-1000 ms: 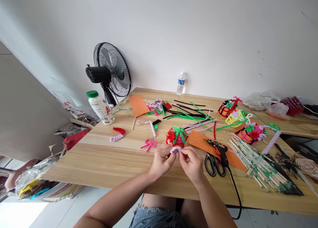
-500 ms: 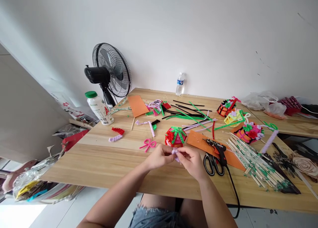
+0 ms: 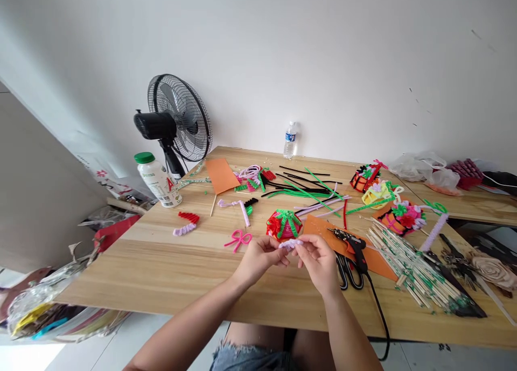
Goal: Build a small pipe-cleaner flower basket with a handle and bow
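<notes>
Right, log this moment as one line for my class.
left hand: holding lilac fuzzy coiled strip, left end | right hand: holding right end | just beyond: rounded red-and-green fuzzy ornament

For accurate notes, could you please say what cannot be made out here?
All in the head view:
Ends of the lilac fuzzy coiled strip: covered by the left hand and right hand.
Blades of the black-handled scissors: hidden, apparently under the adjoining flat orange sheet.
Fine print on the white, green-capped plastic bottle: too small.

A big white wall with dark marks stands behind the wooden counter. The floor has pale tiles, very bright at the left.
</notes>
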Action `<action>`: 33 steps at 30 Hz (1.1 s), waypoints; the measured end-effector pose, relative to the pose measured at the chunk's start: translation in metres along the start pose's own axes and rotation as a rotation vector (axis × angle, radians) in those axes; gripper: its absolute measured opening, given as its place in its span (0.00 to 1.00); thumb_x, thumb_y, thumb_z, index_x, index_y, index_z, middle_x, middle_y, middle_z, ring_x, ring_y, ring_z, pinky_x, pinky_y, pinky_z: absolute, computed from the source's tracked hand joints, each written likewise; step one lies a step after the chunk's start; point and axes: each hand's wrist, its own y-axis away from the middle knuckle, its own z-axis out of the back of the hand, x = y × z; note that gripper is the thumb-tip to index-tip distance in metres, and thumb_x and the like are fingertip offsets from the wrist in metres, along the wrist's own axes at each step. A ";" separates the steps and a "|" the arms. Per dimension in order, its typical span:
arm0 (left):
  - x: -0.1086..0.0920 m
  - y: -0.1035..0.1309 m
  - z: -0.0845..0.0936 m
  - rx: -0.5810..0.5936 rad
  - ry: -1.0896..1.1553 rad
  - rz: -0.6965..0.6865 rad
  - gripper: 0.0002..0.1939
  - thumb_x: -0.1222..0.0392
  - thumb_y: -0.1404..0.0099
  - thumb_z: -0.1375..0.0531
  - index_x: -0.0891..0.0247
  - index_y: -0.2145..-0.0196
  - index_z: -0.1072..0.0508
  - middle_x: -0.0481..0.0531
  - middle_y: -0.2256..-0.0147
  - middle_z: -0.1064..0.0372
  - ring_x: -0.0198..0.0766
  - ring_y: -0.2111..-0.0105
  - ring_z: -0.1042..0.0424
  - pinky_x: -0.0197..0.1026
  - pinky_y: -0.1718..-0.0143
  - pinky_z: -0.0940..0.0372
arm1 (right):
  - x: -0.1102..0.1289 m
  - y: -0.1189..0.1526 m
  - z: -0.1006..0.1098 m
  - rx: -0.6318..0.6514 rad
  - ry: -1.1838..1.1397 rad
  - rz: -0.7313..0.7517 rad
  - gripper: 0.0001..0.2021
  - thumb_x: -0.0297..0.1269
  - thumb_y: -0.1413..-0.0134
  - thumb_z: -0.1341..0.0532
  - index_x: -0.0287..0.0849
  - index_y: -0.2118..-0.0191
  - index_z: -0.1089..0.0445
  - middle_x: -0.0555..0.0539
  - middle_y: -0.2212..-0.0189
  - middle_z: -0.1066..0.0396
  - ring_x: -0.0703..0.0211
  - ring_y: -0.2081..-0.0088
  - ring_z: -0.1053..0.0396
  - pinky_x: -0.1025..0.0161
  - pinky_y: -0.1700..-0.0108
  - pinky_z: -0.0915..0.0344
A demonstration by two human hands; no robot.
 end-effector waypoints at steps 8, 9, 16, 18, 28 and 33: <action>0.010 0.004 -0.002 -0.213 -0.034 -0.255 0.19 0.49 0.50 0.30 0.67 0.72 0.27 0.53 0.73 0.23 0.38 0.73 0.23 0.39 0.69 0.26 | 0.004 -0.001 -0.001 -0.011 0.160 -0.049 0.08 0.40 0.49 0.35 0.41 0.70 0.30 0.51 0.82 0.29 0.66 0.83 0.35 0.69 0.82 0.36; 0.012 0.004 -0.002 -0.220 -0.084 -0.315 0.16 0.50 0.47 0.31 0.67 0.71 0.27 0.53 0.73 0.24 0.37 0.74 0.24 0.38 0.70 0.27 | 0.003 -0.002 -0.001 0.004 0.165 -0.069 0.09 0.41 0.49 0.35 0.41 0.71 0.30 0.51 0.82 0.29 0.65 0.83 0.35 0.69 0.82 0.36; 0.006 0.001 0.006 -0.118 -0.583 -0.669 0.07 0.62 0.37 0.41 0.64 0.69 0.22 0.56 0.69 0.24 0.39 0.71 0.26 0.39 0.67 0.31 | -0.001 -0.002 0.001 0.040 0.263 -0.067 0.07 0.38 0.48 0.38 0.42 0.72 0.30 0.52 0.83 0.31 0.65 0.83 0.35 0.70 0.83 0.38; 0.002 0.001 0.008 -0.016 -0.680 -0.690 0.09 0.63 0.36 0.43 0.63 0.68 0.22 0.58 0.67 0.23 0.40 0.67 0.25 0.40 0.63 0.31 | 0.000 -0.003 0.002 0.086 0.337 -0.037 0.05 0.35 0.49 0.38 0.42 0.73 0.30 0.52 0.83 0.32 0.66 0.84 0.37 0.70 0.83 0.40; -0.003 0.003 0.024 0.276 -0.651 -0.369 0.06 0.63 0.37 0.42 0.61 0.61 0.31 0.49 0.74 0.26 0.34 0.78 0.28 0.33 0.76 0.36 | 0.011 -0.002 0.003 0.351 0.328 0.025 0.07 0.34 0.45 0.39 0.41 0.69 0.24 0.48 0.73 0.27 0.69 0.83 0.35 0.72 0.84 0.37; -0.001 0.001 0.022 0.298 -0.297 -0.226 0.17 0.54 0.43 0.34 0.62 0.62 0.35 0.48 0.73 0.27 0.35 0.77 0.28 0.34 0.76 0.34 | 0.014 -0.001 0.006 0.383 0.232 -0.010 0.07 0.38 0.46 0.37 0.41 0.68 0.24 0.48 0.70 0.26 0.69 0.82 0.34 0.71 0.82 0.34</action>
